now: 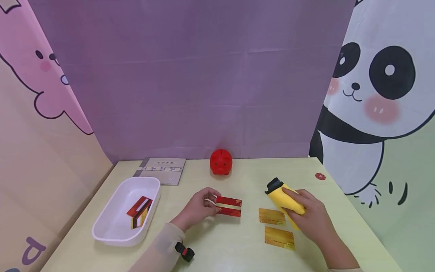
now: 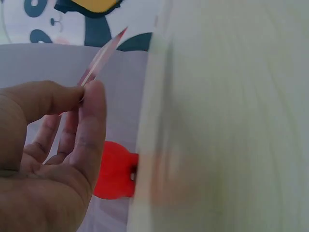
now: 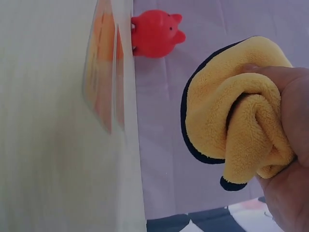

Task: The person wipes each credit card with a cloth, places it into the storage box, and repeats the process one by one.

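A red card (image 1: 229, 206) with a pale stripe is pinched between the thumb and fingers of my left hand (image 1: 198, 207). The left wrist view shows this card (image 2: 102, 59) nearly edge-on, raised above the table. My right hand (image 1: 312, 214) grips a bunched yellow cloth (image 1: 284, 197) with black edging. Up close, the cloth (image 3: 207, 111) looks fluffy and folded over on itself. Below it on the table lie two gold cards, an upper gold card (image 1: 272, 216) and a lower gold card (image 1: 279, 238), side by side in front of the right hand.
On the left stands a white plastic tub (image 1: 110, 223) with a red card (image 1: 138, 206) and a gold card (image 1: 141, 220) inside. A red piggy bank (image 1: 221, 162) sits at the table's back edge. Behind the tub lies a grey booklet (image 1: 166, 172); a red disc (image 1: 320, 176) lies far right.
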### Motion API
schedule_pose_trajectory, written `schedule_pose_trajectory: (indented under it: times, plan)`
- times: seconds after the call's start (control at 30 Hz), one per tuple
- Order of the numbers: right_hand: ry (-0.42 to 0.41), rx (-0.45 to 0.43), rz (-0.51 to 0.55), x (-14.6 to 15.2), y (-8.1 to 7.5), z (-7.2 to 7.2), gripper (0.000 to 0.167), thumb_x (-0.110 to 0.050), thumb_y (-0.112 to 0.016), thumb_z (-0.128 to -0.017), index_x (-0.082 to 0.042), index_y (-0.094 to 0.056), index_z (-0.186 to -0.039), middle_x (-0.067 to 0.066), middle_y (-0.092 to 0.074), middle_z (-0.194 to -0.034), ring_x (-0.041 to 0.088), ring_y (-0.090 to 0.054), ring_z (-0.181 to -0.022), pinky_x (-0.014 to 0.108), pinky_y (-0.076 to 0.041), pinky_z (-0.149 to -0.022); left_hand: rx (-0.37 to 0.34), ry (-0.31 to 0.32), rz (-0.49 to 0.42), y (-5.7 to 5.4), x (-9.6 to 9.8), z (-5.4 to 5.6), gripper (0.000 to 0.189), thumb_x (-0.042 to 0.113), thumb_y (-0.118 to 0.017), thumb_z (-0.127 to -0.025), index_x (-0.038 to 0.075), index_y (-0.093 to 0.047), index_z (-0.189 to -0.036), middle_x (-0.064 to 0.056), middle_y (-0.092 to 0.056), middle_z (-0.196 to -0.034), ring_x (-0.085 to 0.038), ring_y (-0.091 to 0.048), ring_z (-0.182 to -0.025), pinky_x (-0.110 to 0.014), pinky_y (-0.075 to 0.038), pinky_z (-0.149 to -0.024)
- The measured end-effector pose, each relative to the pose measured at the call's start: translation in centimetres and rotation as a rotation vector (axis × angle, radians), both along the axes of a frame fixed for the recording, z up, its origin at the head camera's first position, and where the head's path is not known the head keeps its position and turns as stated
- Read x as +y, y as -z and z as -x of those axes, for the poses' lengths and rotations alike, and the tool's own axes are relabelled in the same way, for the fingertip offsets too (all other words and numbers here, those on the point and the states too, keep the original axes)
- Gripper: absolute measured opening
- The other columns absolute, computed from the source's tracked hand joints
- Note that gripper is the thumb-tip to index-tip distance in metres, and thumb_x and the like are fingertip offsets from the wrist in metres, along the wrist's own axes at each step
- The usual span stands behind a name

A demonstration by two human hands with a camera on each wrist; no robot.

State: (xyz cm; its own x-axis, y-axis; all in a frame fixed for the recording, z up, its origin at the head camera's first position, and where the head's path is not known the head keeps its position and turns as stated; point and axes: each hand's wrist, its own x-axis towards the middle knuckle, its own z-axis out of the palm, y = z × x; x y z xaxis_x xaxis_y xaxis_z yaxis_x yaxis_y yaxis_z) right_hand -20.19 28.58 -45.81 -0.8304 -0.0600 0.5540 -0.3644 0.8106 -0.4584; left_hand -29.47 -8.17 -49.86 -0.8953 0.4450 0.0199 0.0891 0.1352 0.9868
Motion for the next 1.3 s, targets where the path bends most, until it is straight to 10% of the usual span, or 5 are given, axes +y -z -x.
schedule_pose_trajectory:
  times: [0.2,0.63,1.3]
  plan:
    - [-0.036,0.040,0.006,-1.3,-0.6,0.2,0.069,-0.001,-0.090,-0.078,-0.024,-0.070,-0.139,-0.004,-0.066,-0.115,0.016,-0.058,-0.089,0.019,-0.054,-0.075,-0.028,-0.050,-0.078,-1.7,-0.7,-2.0,0.045,0.000,-0.078,-0.093,0.011,-0.061,-0.133,-0.015,-0.061,-0.117,-0.027,-0.069,-0.102,-0.040,-0.066,-0.080]
    - [-0.159,0.001,0.112,-5.6,-1.2,0.2,0.071,0.005,-0.090,-0.077,-0.026,-0.070,-0.138,-0.009,-0.065,-0.115,0.015,-0.059,-0.088,0.026,-0.059,-0.073,-0.062,-0.070,-0.194,-1.6,-1.1,-5.4,0.041,-0.004,-0.073,-0.094,0.009,-0.061,-0.131,-0.021,-0.058,-0.117,-0.027,-0.068,-0.099,-0.042,-0.066,-0.082]
    - [-0.174,-0.073,-0.081,-9.2,-0.3,-1.3,0.066,-0.004,-0.091,-0.076,-0.034,-0.074,-0.132,-0.015,-0.059,-0.110,0.007,-0.056,-0.083,0.022,-0.055,-0.068,-0.072,-0.066,-0.229,-1.5,0.9,-6.7,0.045,-0.006,-0.074,-0.093,0.004,-0.059,-0.134,-0.023,-0.058,-0.118,-0.027,-0.068,-0.101,-0.043,-0.065,-0.083]
